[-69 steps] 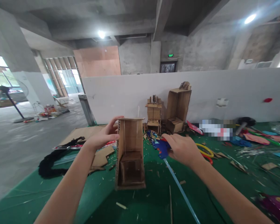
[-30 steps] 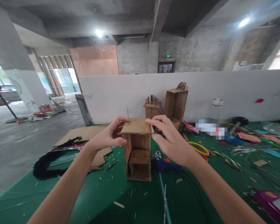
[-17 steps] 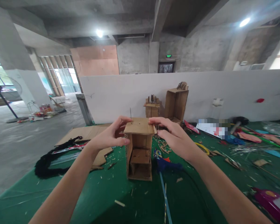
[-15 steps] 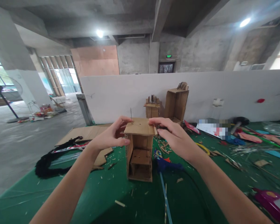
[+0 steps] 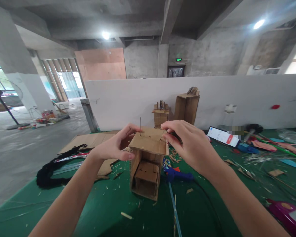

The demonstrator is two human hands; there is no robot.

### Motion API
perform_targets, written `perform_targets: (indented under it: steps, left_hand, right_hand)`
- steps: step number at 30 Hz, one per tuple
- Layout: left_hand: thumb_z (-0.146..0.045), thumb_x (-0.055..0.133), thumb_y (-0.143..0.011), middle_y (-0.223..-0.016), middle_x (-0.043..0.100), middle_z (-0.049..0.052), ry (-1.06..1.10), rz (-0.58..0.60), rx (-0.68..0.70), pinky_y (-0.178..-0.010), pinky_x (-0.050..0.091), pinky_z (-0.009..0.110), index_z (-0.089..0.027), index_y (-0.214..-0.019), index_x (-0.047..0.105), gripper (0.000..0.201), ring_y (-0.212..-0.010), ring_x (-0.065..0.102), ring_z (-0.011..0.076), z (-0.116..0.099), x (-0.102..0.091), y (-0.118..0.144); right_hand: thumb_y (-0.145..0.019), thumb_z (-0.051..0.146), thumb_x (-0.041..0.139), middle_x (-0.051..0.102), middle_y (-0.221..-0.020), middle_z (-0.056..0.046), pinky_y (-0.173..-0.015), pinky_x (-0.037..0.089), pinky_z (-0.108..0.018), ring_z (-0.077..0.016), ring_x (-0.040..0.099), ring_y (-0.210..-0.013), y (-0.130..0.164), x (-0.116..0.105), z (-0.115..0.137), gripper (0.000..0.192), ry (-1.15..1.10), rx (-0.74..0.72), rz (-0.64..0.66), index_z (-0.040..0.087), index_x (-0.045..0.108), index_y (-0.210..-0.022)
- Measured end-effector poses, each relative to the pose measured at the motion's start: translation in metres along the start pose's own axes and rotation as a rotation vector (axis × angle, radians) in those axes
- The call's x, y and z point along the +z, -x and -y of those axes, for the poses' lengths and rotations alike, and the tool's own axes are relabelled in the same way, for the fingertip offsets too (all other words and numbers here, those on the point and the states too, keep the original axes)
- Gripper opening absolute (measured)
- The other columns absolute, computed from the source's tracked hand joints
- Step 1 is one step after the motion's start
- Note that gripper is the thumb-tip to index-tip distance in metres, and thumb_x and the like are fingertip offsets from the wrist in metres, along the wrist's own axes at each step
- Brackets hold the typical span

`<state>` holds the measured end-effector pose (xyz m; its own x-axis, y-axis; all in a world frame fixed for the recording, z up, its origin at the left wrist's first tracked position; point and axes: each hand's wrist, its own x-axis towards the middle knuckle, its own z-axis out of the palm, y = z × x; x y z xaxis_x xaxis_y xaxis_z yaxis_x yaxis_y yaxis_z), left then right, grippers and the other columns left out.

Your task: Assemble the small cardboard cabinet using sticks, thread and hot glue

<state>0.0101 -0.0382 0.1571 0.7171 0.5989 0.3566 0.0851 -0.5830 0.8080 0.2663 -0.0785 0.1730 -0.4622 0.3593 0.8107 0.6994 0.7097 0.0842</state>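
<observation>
- Green table (image 5: 93, 210): littered with cardboard scraps, thin blue rod (image 5: 174, 210) lying in front.
- Cardboard model (image 5: 145, 164) now tipped toward the left, base lifted at one side; was standing square half a second ago. Reads as being turned for handling, not set down.
- Left hand (image 5: 113, 148): fingers curled on the model's upper left corner, beside thin stick (image 5: 140, 125) poking up from the top panel.
- Right hand (image 5: 189, 148): pinched on the top panel's right edge.
- Blue glue gun (image 5: 179, 175) just right of the model.
- Phone (image 5: 223, 136) farther right, screen lit, text illegible.
- Two more cardboard models (image 5: 177, 110) against white partition (image 5: 236, 95).
- Green exit sign (image 5: 178, 59) far back, unreadable.
</observation>
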Motion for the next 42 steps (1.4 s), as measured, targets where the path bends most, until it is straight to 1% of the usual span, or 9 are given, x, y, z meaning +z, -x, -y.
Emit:
perform_targets:
  steps: [8, 22, 29, 31, 33, 36, 37, 40, 42]
  left_hand:
    - [-0.030, 0.071, -0.069, -0.121, 0.049, 0.008, 0.044, -0.019, 0.007, -0.089, 0.044, 0.035, -0.024, -0.116, 0.038, 0.058, -0.109, 0.051, 0.0241, 0.000, 0.001, -0.001]
    - [-0.031, 0.070, -0.070, -0.121, 0.049, 0.009, 0.041, 0.001, 0.052, -0.089, 0.045, 0.038, -0.024, -0.117, 0.038, 0.058, -0.110, 0.051, 0.0257, -0.002, 0.006, -0.004]
    - [-0.042, 0.068, -0.073, -0.137, 0.040, 0.011, -0.057, 0.003, -0.041, -0.098, 0.039, 0.043, -0.027, -0.135, 0.028, 0.076, -0.125, 0.041, 0.0316, -0.004, 0.002, 0.003]
    - [-0.045, 0.067, -0.073, -0.143, 0.034, 0.011, -0.161, -0.107, -0.050, -0.100, 0.037, 0.045, -0.029, -0.140, 0.022, 0.081, -0.130, 0.034, 0.0327, -0.011, 0.001, 0.007]
    - [-0.043, 0.063, -0.077, -0.137, 0.040, 0.010, -0.349, -0.379, 0.055, -0.096, 0.040, 0.042, -0.029, -0.135, 0.033, 0.067, -0.126, 0.037, 0.0294, -0.022, 0.005, 0.012]
    - [-0.024, 0.063, -0.076, -0.085, 0.054, 0.002, -0.758, -0.916, 0.457, -0.069, 0.045, 0.030, -0.023, -0.091, 0.056, 0.016, -0.082, 0.053, 0.0171, -0.038, 0.031, 0.023]
    - [-0.018, 0.061, -0.076, -0.069, 0.049, -0.001, -0.824, -0.983, 0.540, -0.059, 0.041, 0.028, -0.022, -0.080, 0.054, 0.009, -0.066, 0.049, 0.0139, -0.041, 0.045, 0.026]
    - [-0.020, 0.057, -0.079, -0.067, 0.054, -0.002, -0.993, -0.610, 0.304, -0.050, 0.039, 0.027, -0.024, -0.079, 0.051, 0.008, -0.057, 0.051, 0.0135, -0.041, 0.088, 0.031]
    - [-0.026, 0.051, -0.084, -0.077, 0.060, 0.002, -1.002, -0.523, 0.051, -0.051, 0.042, 0.028, -0.023, -0.099, 0.052, 0.015, -0.062, 0.057, 0.0158, -0.035, 0.109, 0.027]
  right_hand:
    - [-0.093, 0.022, 0.046, 0.062, -0.084, -0.002, -0.065, 0.040, -0.028, -0.0150, 0.056, -0.075, 0.001, -0.003, -0.005, 0.006, 0.171, -0.092, -0.005, 0.019, 0.049, -0.089]
    - [-0.094, 0.019, 0.043, 0.062, -0.102, -0.007, -0.071, 0.047, -0.031, -0.0179, 0.060, -0.089, 0.000, -0.013, 0.000, 0.024, 0.214, -0.166, 0.046, 0.019, 0.048, -0.117]
    - [-0.093, 0.021, 0.046, 0.063, -0.096, -0.004, -0.061, 0.042, -0.027, -0.0155, 0.059, -0.080, 0.000, -0.011, -0.001, 0.011, 0.201, -0.122, 0.050, 0.018, 0.049, -0.103]
    - [-0.093, 0.022, 0.046, 0.063, -0.095, -0.004, -0.060, 0.041, -0.026, -0.0150, 0.059, -0.079, 0.000, -0.010, -0.001, 0.009, 0.199, -0.112, 0.051, 0.019, 0.049, -0.102]
    - [-0.094, 0.022, 0.044, 0.063, -0.096, -0.004, -0.060, 0.040, -0.026, -0.0148, 0.059, -0.079, 0.000, -0.010, 0.000, 0.010, 0.203, -0.114, 0.053, 0.019, 0.048, -0.103]
    - [-0.094, 0.022, 0.044, 0.063, -0.097, -0.004, -0.059, 0.040, -0.026, -0.0148, 0.059, -0.081, 0.000, -0.009, 0.001, 0.012, 0.216, -0.117, 0.049, 0.019, 0.047, -0.105]
    - [-0.094, 0.023, 0.044, 0.063, -0.097, -0.004, -0.060, 0.040, -0.026, -0.0149, 0.060, -0.082, -0.001, -0.009, 0.002, 0.012, 0.219, -0.117, 0.048, 0.019, 0.047, -0.105]
    - [-0.093, 0.024, 0.046, 0.062, -0.097, -0.003, -0.061, 0.040, -0.026, -0.0154, 0.060, -0.084, -0.004, -0.007, 0.002, 0.012, 0.235, -0.115, 0.064, 0.019, 0.047, -0.104]
    - [-0.092, 0.026, 0.049, 0.062, -0.096, -0.002, -0.060, 0.040, -0.027, -0.0155, 0.060, -0.083, -0.008, -0.007, 0.002, 0.012, 0.256, -0.123, 0.083, 0.019, 0.048, -0.102]
